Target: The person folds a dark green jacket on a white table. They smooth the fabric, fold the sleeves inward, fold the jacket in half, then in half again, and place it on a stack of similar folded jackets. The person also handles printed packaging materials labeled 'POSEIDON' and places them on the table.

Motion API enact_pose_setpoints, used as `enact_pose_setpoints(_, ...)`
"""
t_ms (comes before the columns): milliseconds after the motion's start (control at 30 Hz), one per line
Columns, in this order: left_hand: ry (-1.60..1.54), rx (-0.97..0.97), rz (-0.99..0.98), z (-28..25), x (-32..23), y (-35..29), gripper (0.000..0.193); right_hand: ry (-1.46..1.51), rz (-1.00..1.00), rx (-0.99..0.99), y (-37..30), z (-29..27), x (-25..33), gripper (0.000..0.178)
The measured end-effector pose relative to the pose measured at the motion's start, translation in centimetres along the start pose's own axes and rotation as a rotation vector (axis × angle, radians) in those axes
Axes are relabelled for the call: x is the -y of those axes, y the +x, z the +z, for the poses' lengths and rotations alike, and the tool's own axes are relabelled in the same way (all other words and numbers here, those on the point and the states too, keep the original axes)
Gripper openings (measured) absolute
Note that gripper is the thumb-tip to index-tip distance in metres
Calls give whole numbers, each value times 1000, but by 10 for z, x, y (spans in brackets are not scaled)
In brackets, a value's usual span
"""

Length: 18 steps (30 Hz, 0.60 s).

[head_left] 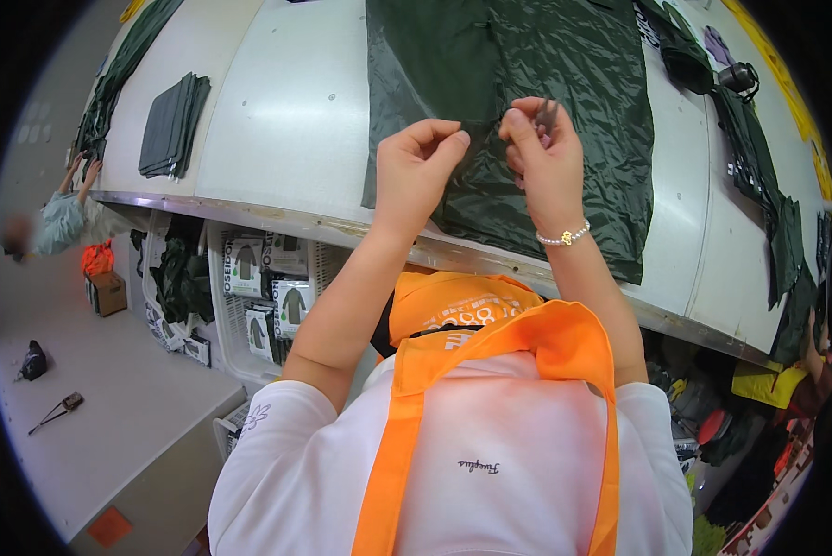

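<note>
A dark green, shiny garment (pixel 587 139) lies spread on the white table in front of me. Over its middle, my left hand (pixel 422 167) is closed, thumb and forefinger pinched together; what they pinch is too small to make out. My right hand (pixel 548 157) faces it a short gap away, also pinching near the garment's dark seam. Small grey snips (pixel 548 115) stick up from among its fingers, their lower part hidden by the hand.
The white table (pixel 277 111) carries a folded green stack (pixel 173 125) at left and more green garments (pixel 750 167) at right. Below its edge, a white basket (pixel 240 347) holds packaged garments. Other people's hands (pixel 84 171) work at the far left.
</note>
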<state>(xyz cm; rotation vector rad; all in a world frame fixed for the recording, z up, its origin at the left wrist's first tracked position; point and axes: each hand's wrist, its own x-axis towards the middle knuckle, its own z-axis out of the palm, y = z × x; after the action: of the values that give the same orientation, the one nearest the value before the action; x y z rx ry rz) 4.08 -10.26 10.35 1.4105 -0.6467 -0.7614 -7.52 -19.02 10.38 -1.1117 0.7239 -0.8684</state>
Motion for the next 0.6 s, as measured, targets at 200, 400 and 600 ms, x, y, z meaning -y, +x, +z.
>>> enact_pose_setpoints(200,-247,-10,-178,3,-5,8,15,-178,-290,6,-14,-3,-11,25)
enact_pose_setpoints(400,-332,-11,-204,6,-8,8,17,-457,-307,53,-22,-2,-7,19)
enact_pose_setpoints(600,-282,8,-206,9,-7,7,18,-520,-477,-12,-13,-1,-15,19)
